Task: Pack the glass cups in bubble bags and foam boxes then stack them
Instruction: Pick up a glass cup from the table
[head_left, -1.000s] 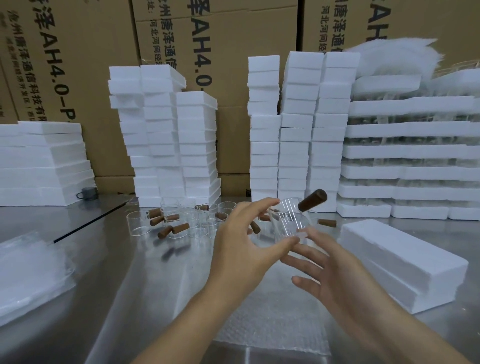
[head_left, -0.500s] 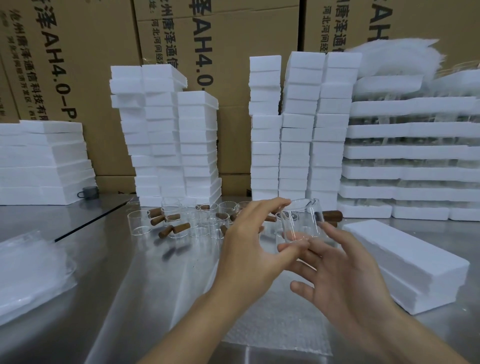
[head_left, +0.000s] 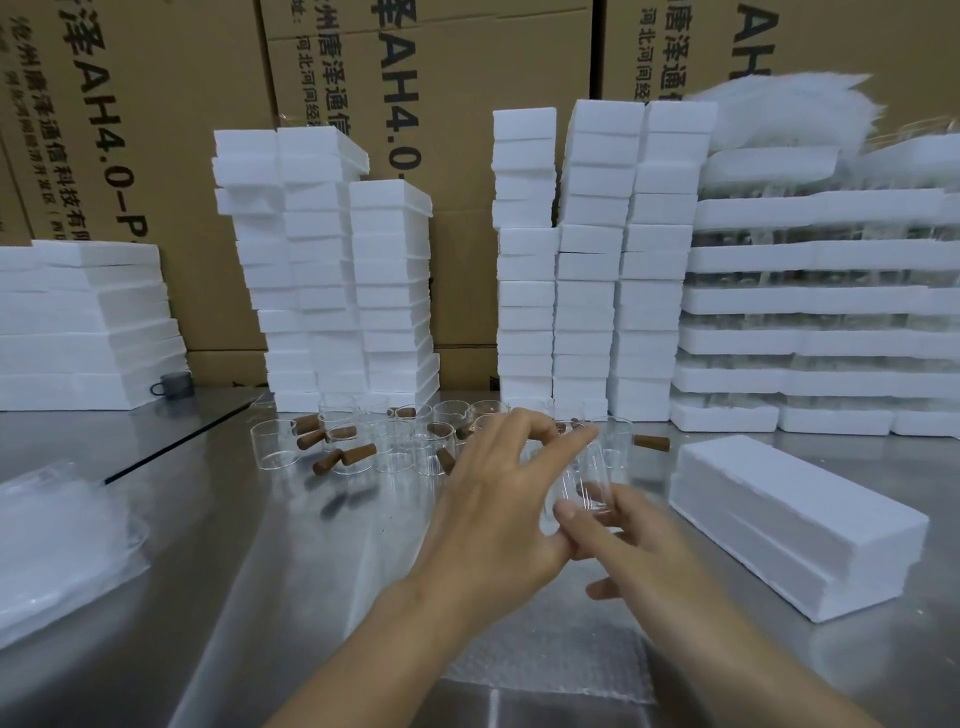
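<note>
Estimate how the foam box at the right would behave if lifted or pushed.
The foam box is probably very light for its bulk and stiff, being thick white foam. A seam along its side suggests two halves, so the top may shift if pushed. On the smooth steel table it would likely slide, not tip.

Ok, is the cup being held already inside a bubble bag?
No, the glass cup sits bare in the left hand, while the bubble bag lies flat on the table below.
</note>
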